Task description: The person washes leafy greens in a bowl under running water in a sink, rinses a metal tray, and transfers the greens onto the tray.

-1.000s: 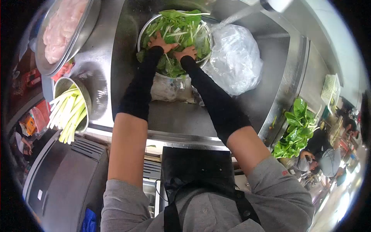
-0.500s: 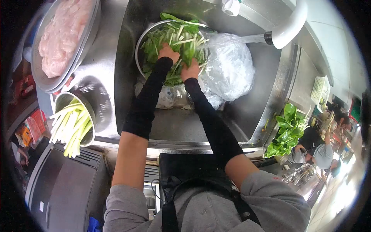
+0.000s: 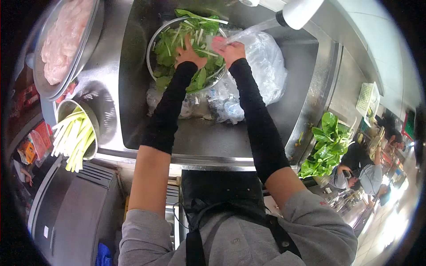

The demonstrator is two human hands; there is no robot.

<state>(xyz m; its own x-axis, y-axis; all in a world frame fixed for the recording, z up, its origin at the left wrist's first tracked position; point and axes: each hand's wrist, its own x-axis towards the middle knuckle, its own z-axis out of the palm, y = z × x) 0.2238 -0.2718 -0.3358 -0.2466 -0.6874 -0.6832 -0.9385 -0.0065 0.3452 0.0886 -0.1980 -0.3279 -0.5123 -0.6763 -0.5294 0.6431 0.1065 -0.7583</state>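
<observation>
The leafy greens (image 3: 165, 60) lie heaped in a round bowl (image 3: 149, 55) at the upper middle of the frame, inside a metal sink (image 3: 204, 139), some leaves and stems hanging over the rim. They look wet, so they are probably light, limp and slippery: the leaves should bruise or tear if squeezed hard, while the pale stems seem stiffer and firmer. A loose handful taken from beneath, or around the stems, looks the gentlest hold. The left hand (image 3: 190, 56) rests on the middle of the heap with its fingers spread apart, touching leaves and stems and not closed around any bunch. The right hand (image 3: 233, 51) is at the bowl's right edge, its fingertips blurred in the stream of water (image 3: 255, 30) from the tap (image 3: 299, 14) at the upper right; whether they pinch a stem or nothing, I cannot tell. Just beside that hand, a clear plastic bag (image 3: 268, 66) bulges against the bowl. At the left of the frame, cut stalks (image 3: 71, 137) lean out of a tub (image 3: 92, 122), and another leafy bunch (image 3: 326, 144) lies at the lower right, well apart from both hands.
</observation>
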